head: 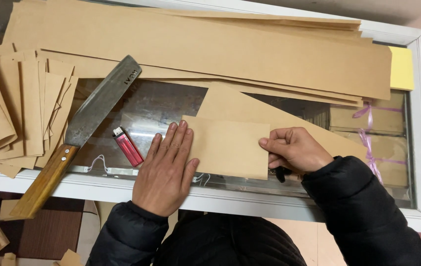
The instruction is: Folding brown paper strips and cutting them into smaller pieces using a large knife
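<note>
The right hand [297,150] has its grip pinched shut on the right edge of a folded brown paper piece [228,147], centre of the frame. The left hand [166,167] lies flat and open on its left edge, gripping nothing. Left of it on the glass tabletop [146,111] lie 1 red lighter [128,146] and a wooden-handled knife [80,130] (blade pointing to the upper centre). Long paper sheets [210,44] fill the top; cut pieces [13,108] stack at upper left.

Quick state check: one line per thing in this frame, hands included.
Folded brown kraft paper piece: flat on the glass top, held by both hands.
Left hand: open, palm down, pressing the piece's left edge.
Right hand: pinching its right edge.
Wooden-handled steel cleaver: lying untouched, handle overhanging the edge.
Red lighter: lying flat.
Folded brown paper stack: fanned out.
</note>
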